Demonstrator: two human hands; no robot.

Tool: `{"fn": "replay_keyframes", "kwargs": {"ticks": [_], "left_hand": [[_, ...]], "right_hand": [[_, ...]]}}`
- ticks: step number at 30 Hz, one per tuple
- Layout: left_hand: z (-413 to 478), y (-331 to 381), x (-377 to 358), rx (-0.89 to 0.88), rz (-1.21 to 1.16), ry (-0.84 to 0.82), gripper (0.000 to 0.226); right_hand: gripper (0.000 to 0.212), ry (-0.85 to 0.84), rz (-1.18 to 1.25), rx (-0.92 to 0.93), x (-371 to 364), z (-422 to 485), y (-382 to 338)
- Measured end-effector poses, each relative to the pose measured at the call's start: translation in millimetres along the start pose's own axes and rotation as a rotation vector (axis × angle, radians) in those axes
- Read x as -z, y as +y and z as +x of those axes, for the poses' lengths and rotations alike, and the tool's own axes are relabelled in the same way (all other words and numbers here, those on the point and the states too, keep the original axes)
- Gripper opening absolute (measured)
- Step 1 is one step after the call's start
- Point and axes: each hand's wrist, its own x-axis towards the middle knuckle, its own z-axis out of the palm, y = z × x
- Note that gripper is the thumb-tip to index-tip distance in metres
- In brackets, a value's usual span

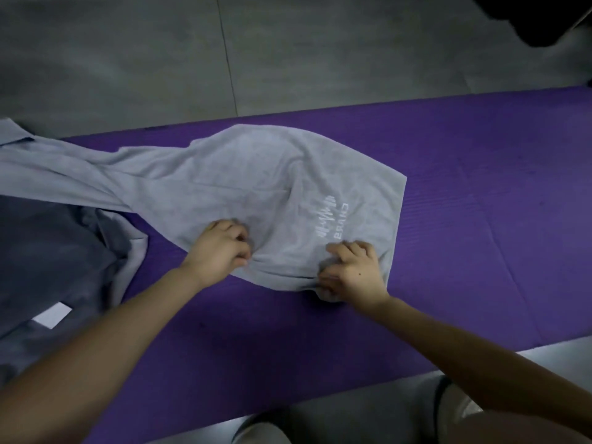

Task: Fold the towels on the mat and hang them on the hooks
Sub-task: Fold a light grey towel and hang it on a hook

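1. Light grey towel (256, 181): rumpled across purple mat (480, 225), with its tail overrunning the far left edge.
2. Left hand (221, 251): fingers curled, bunching the towel's near edge.
3. Right hand (352, 270): fingers curled, gripping the near corner.
4. Dark towel (48, 261): at the mat's left end.

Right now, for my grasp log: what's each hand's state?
Left hand: closed, gripping the light grey towel at its near edge.
Right hand: closed, gripping the same towel's near corner.
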Motion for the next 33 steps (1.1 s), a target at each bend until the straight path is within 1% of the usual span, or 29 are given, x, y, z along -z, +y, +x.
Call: {"fn": "replay_keyframes", "kwargs": {"ticks": [2, 4, 6, 8, 10, 11, 14, 15, 17, 19, 20, 21, 22, 23, 25, 27, 30, 32, 33], "left_hand": [[2, 14, 1, 0.065, -0.047, 0.024, 0.009], [9, 33, 12, 0.183, -0.098, 0.055, 0.003], [24, 55, 24, 0.233, -0.092, 0.098, 0.009], [47, 83, 42, 0.225, -0.117, 0.084, 0.011], [76, 112, 64, 0.195, -0.144, 0.049, 0.011], [93, 126, 76, 0.179, -0.153, 0.029, 0.011], [150, 183, 110, 0.112, -0.254, -0.005, 0.009], [171, 205, 119, 0.089, -0.311, 0.0, 0.009], [211, 251, 129, 0.044, -0.455, 0.013, 0.005], [244, 290, 130, 0.006, -0.621, -0.008, 0.006], [256, 303, 128, -0.002, -0.67, -0.021, 0.007], [265, 309, 125, 0.003, -0.683, -0.027, 0.006], [270, 309, 121, 0.017, -0.679, -0.027, 0.004], [272, 304, 118, 0.045, -0.66, -0.02, 0.006], [263, 281, 114, 0.114, -0.586, -0.005, 0.015], [240, 250, 116, 0.179, -0.488, -0.009, 0.018], [192, 201, 123, 0.256, -0.264, -0.092, 0.017], [157, 170, 124, 0.325, -0.187, -0.118, 0.015], [141, 155, 123, 0.359, -0.156, -0.123, 0.014]], "right_hand": [[0.025, 0.057, 0.098, -0.031, 7, 3, 11], [0.023, 0.107, 0.226, -0.079, 19, 0, 27], [0.017, 0.114, 0.379, -0.157, 41, -6, 49], [0.009, 0.093, 0.509, -0.241, 64, -16, 77], [0.003, 0.098, 0.553, -0.279, 89, -28, 107], [0.005, 0.124, 0.562, -0.291, 102, -34, 124], [0.022, 0.251, 0.595, -0.392, 144, -54, 183], [0.024, 0.297, 0.59, -0.432, 159, -61, 204], [0.02, 0.355, 0.568, -0.517, 188, -78, 243], [0.017, 0.355, 0.525, -0.589, 208, -91, 277], [0.014, 0.317, 0.464, -0.62, 214, -96, 288], [0.009, 0.281, 0.362, -0.645, 217, -100, 297], [0.008, 0.257, 0.246, -0.661, 218, -101, 301], [0.014, 0.254, 0.152, -0.666, 216, -101, 303], [0.021, 0.324, 0.113, -0.631, 207, -95, 297], [0.021, 0.388, 0.145, -0.517, 195, -82, 276], [0.032, 0.283, 0.138, -0.284, 164, -55, 228], [0.04, 0.198, 0.113, -0.15, 136, -37, 193], [0.043, 0.168, 0.099, -0.116, 122, -28, 178]]}}
